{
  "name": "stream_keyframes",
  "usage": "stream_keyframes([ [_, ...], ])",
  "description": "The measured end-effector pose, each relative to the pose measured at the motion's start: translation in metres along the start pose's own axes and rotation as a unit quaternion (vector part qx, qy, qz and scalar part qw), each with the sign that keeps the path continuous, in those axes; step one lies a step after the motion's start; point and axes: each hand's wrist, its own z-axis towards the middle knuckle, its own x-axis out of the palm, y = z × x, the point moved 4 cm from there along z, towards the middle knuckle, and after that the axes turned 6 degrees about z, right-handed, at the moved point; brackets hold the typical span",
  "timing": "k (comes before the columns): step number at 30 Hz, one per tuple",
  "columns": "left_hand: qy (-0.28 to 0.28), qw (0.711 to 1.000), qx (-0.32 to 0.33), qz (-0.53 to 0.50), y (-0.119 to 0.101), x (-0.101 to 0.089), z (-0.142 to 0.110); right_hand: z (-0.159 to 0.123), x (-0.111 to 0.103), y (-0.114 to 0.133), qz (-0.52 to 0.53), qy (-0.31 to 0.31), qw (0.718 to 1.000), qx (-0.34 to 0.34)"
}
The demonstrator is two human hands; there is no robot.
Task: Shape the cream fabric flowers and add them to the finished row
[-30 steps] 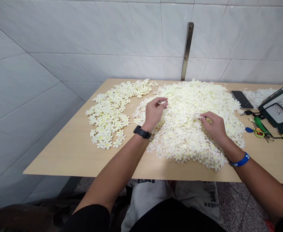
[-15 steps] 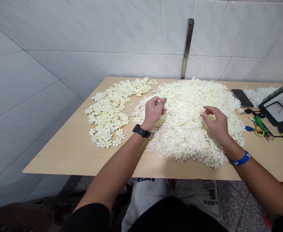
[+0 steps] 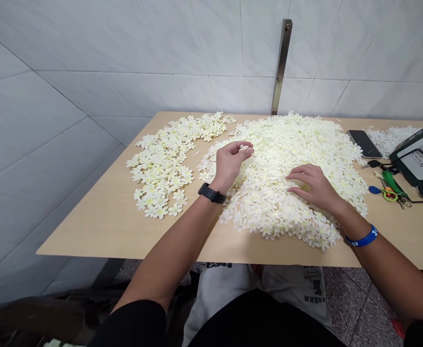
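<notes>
A wide heap of white artificial flowers (image 3: 287, 221) with pale yellow centres covers the middle of the table. Over the heap's left part is my left hand (image 3: 231, 161), its thumb and fingers pinched together with bits of white petal showing between them. The held flower is mostly hidden by the fingers. My right hand (image 3: 314, 185) hovers low over the right-centre of the heap, fingers apart, with nothing visible in it. To the left, a curved band of the same flowers (image 3: 164, 166) lies apart from the heap.
A tan tabletop (image 3: 99, 231) meets a tiled wall with a metal strip (image 3: 280, 67). At right lie a phone (image 3: 363, 143), small white pieces (image 3: 385, 140), keys with a green holder (image 3: 390, 182), and a dark box (image 3: 421, 156) with a cord.
My right hand has moved left over the heap and its fingers have spread. My left hand stays nearly in place, its pinch opening slightly. The view has tilted a little.
</notes>
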Motion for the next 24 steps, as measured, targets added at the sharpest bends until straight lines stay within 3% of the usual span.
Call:
stream_keyframes([
  [6, -0.028, 0.999, -0.005, 0.014, -0.007, -0.001, -0.003, -0.001, 0.001, -0.003, -0.008, -0.018, 1.0, 0.018],
  [14, -0.011, 0.999, 0.028, -0.01, -0.006, 0.002, -0.003, -0.002, -0.012, -0.01, -0.014, -0.145, 0.987, 0.072],
  [21, -0.04, 0.998, 0.004, 0.044, 0.003, -0.004, 0.003, -0.004, -0.016, -0.006, -0.092, -0.18, 0.976, 0.079],
  [24, -0.009, 1.0, -0.017, 0.012, 0.005, -0.001, 0.003, -0.002, -0.005, 0.006, -0.089, -0.143, 0.985, 0.048],
])
